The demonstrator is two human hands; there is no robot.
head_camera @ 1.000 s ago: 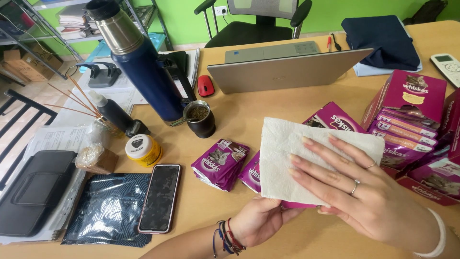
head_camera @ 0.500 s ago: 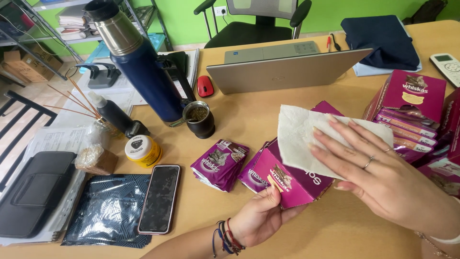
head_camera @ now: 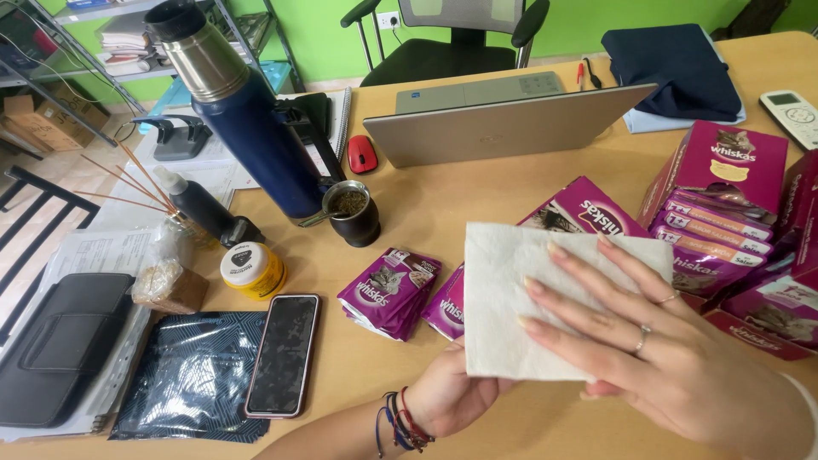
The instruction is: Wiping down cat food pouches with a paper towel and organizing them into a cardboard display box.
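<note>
Paper towel [head_camera: 511,298]: pressed flat by right hand [head_camera: 673,358] onto purple box [head_camera: 588,209], which left hand [head_camera: 452,396] grasps from below; wiping apparently midway; pouches [head_camera: 388,290] on table [head_camera: 443,204] untouched.

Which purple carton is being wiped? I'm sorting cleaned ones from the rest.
The purple carton under the paper towel, gripped by the left hand; the others sit untouched at right.

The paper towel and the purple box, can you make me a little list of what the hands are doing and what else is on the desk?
right hand: flat on the white paper towel, pressing it on the purple box
left hand: under the box, holding it up
beside box: purple pouches lying on the wooden desk
left side: phone, yellow jar, blue flask
behind: grey laptop
</note>
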